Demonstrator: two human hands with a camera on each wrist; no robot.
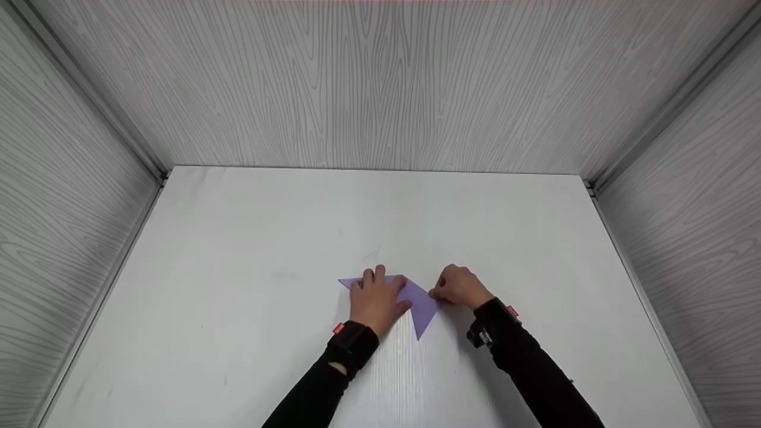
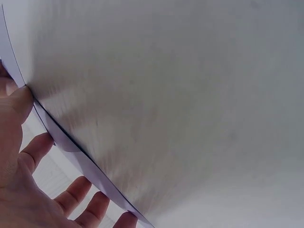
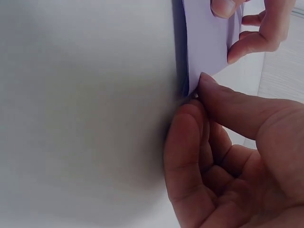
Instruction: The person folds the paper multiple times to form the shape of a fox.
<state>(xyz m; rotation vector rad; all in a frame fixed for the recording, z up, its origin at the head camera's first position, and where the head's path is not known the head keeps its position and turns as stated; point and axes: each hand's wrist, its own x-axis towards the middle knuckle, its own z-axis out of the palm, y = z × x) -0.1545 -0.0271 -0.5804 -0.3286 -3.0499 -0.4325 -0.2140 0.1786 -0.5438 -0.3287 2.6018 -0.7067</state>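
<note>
A folded sheet of purple paper [image 1: 421, 306] lies on the white table, one point toward the left and another toward the front. Across its left part rests my left hand [image 1: 376, 302], fingers spread, holding it down. In the left wrist view the fingertips [image 2: 78, 187] lie along the paper's edge. My right hand [image 1: 461, 286] pinches the paper's right corner between thumb and curled index finger. The right wrist view shows the layered purple paper [image 3: 205, 42] ending at that thumb [image 3: 223, 97], the other fingers curled into the palm.
The white tabletop [image 1: 255, 238] spreads around the hands. A wood-grain back panel [image 1: 374, 83] rises behind it, with similar side panels at left [image 1: 59, 208] and right [image 1: 689, 208]. Both wrists wear black bands [image 1: 355, 342] over dark sleeves.
</note>
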